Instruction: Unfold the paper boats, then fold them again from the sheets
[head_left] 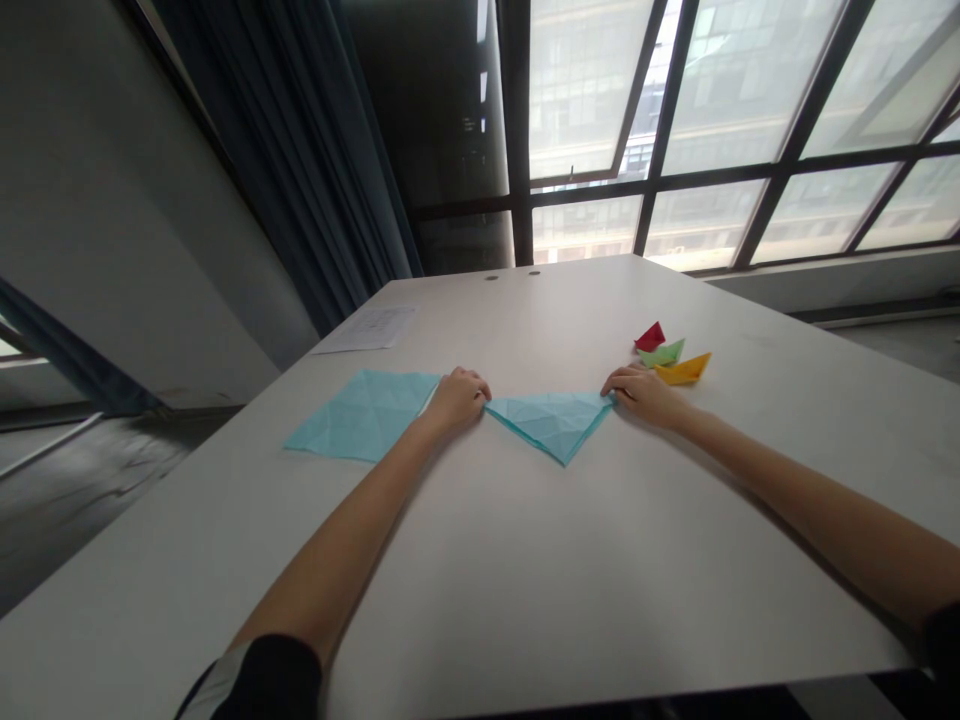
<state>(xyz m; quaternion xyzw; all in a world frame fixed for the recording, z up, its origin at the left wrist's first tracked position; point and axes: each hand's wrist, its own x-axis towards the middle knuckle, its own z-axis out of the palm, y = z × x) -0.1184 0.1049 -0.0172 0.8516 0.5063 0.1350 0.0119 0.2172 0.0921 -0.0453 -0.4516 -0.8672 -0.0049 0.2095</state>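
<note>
A light blue sheet of paper [556, 418], folded into a triangle and creased, lies on the white table with its point toward me. My left hand [459, 397] pinches its left corner, and my right hand [639, 392] pinches the right corner. The fingers of both hands are closed at the paper's edge. Left of my left hand, a second light blue creased sheet [360, 415] lies spread flat, partly covered by that hand and forearm. Just beyond my right hand sit three small folded paper boats: a red one [650, 337], a green one [663, 354] and a yellow one [685, 370].
Toward the back left of the white table [517, 580] lies a printed white sheet [369, 329]. Two small round holes are near the table's far edge. A dark blue curtain [300, 150] and framed windows [589, 90] stand behind it.
</note>
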